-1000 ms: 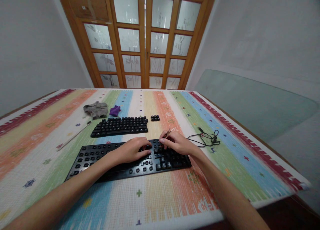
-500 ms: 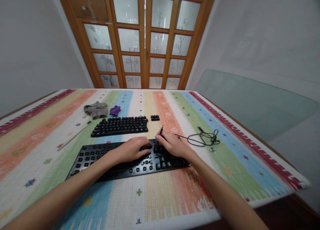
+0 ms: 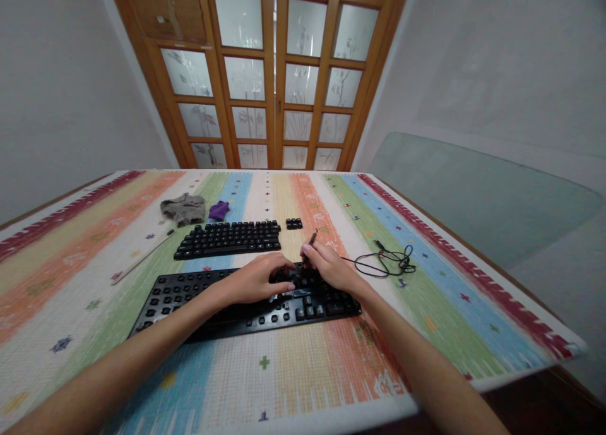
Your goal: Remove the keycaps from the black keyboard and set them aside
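Observation:
A black keyboard lies at the table's near side. Its left part shows bare switch mounts without caps, while keycaps still sit at its right end. Across its upper middle rests my left hand, thumb stretched out and fingers bent over the keys, with a gap between them. My right hand is closed around a slim dark pen-like tool, whose pointed end sticks up. The tool's lower end reaches down to the keyboard's upper right area, where my fingers partly hide it.
Behind the keyboard, loose black keycaps lie in keyboard order, with a small group of keycaps beside them. A white toothbrush, a grey cloth and a purple cloth are at left. A black cable coils at right.
My right hand has shifted slightly to the right with the tool, which now leans more to the right. My left hand has moved a little right along the keyboard, its thumb further out.

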Demonstrator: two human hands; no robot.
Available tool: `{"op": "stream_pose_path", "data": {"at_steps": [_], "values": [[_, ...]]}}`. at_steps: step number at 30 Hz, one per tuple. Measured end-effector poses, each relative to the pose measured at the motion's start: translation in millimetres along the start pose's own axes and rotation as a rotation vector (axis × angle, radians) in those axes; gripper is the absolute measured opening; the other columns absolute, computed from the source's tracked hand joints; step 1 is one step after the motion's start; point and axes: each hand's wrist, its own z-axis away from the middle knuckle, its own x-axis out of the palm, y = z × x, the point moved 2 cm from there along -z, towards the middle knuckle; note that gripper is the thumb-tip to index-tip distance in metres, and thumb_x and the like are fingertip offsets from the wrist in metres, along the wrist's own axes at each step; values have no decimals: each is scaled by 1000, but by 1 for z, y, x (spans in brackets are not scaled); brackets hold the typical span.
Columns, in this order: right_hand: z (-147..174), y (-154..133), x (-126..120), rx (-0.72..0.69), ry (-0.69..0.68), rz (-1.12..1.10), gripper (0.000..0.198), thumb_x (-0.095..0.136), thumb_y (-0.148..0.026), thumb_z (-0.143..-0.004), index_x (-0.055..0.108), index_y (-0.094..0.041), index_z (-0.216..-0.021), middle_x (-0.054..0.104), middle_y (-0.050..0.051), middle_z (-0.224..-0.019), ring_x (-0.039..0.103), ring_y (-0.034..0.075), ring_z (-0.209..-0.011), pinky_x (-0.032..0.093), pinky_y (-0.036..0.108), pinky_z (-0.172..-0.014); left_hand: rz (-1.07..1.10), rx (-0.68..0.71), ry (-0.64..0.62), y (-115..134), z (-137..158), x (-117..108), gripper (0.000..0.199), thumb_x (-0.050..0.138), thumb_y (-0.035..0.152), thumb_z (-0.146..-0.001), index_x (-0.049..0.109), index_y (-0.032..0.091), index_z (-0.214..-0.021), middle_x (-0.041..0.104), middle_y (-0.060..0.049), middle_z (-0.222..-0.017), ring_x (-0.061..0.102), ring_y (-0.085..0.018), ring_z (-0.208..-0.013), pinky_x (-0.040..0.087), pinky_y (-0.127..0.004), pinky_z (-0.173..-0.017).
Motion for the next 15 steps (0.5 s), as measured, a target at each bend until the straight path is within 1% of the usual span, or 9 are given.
{"op": "stream_pose_path", "data": {"at_steps": [2, 6, 8, 11, 13, 15], "values": [[1, -1, -2, -7, 8, -28, 35, 33, -44, -99, 52, -18, -86, 55, 1, -75, 51, 16, -72, 40, 29, -71, 85, -26, 2, 3, -2, 1, 35, 65, 40, -85, 63, 18, -113, 69, -6, -98, 60, -17, -79, 48, -30, -74], [4, -5, -7, -23, 13, -84, 36, 35, -45, -99, 54, -17, -88, 54, 1, -77, 50, 15, -72, 40, 29, -70, 284, -97, 9, 2, -6, 5, 35, 67, 40, -83, 65, 17, -109, 69, -4, -94, 60, -16, -77, 48, -29, -72], [6, -8, -9, -33, 7, -115, 36, 36, -46, -99, 54, -17, -89, 53, 1, -77, 50, 15, -70, 40, 29, -69, 405, -134, 24, -1, -8, 8, 36, 69, 40, -80, 65, 16, -107, 68, -4, -93, 60, -16, -78, 47, -29, -73], [7, -11, -10, -43, -19, -169, 37, 37, -48, -98, 54, -16, -90, 52, 1, -77, 49, 15, -69, 41, 29, -68, 597, -178, 20, -6, -9, 12, 38, 75, 39, -74, 66, 15, -102, 66, -2, -86, 57, -14, -76, 46, -28, -72], [8, -12, -10, -53, -36, -211, 38, 39, -49, -98, 55, -16, -90, 52, 1, -78, 50, 15, -70, 42, 29, -68, 700, -199, 7, -9, -10, 14, 39, 78, 37, -70, 67, 15, -100, 63, 0, -80, 55, -13, -73, 44, -28, -72], [8, -12, -10, -54, -53, -278, 37, 41, -50, -97, 55, -17, -91, 53, 1, -79, 51, 15, -69, 43, 30, -67, 786, -216, 2, -11, -9, 14, 41, 81, 36, -67, 67, 15, -100, 62, 0, -79, 54, -12, -73, 43, -27, -72]]}}
